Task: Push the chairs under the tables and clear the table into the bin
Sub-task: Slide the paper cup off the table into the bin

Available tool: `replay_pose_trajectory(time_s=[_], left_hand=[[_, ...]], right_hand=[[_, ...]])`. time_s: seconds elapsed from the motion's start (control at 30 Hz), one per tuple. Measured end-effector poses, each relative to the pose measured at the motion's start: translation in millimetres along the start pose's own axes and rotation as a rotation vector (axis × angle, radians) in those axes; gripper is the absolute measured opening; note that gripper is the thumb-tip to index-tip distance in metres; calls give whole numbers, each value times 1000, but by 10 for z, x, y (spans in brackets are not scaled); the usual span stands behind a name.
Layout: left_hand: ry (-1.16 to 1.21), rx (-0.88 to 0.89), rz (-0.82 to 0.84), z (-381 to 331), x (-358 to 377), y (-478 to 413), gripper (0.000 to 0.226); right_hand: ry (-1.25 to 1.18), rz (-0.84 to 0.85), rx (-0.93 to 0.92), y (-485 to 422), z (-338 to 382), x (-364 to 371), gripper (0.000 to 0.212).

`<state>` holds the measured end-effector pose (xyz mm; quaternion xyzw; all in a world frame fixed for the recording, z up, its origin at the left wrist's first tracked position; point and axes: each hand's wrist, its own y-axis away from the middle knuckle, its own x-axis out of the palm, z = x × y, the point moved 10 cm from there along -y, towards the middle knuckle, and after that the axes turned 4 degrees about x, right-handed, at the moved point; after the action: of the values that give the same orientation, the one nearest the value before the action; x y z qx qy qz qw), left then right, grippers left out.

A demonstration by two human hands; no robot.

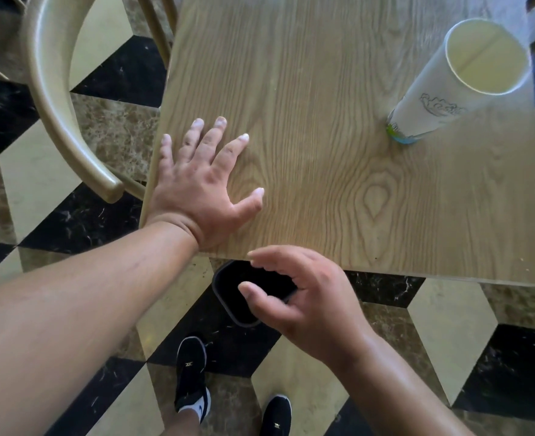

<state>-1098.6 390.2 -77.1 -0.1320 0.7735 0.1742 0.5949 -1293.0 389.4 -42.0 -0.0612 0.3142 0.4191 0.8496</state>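
A light wooden table (338, 146) fills the upper middle of the view. My left hand (206, 180) lies flat on its near left corner, fingers spread, holding nothing. A tall white paper cup (454, 80) stands upright on the table's far right, apart from both hands. Below the table's near edge a small black bin (247, 297) sits on the floor. My right hand (303, 294) hovers over the bin with fingers apart and empty, hiding the bin's right side.
A pale wooden chair (55, 99) with a curved backrest stands at the table's left side, its arm end close to the table edge. Black, cream and brown patterned floor tiles (448, 328) surround the table. My two black shoes (193, 376) stand just before the bin.
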Motion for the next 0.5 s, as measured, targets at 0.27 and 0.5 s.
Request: replay_pose_trajectory(time_s=[0.27,0.5], left_hand=[[-4,-3,0,7,-3,-11,89],[-8,2,-2,17,15,-12,89]], right_hand=[[-80,-431,199,-535,-326,-946,57],[-126,-697,293,-613,-818,-1386,41]])
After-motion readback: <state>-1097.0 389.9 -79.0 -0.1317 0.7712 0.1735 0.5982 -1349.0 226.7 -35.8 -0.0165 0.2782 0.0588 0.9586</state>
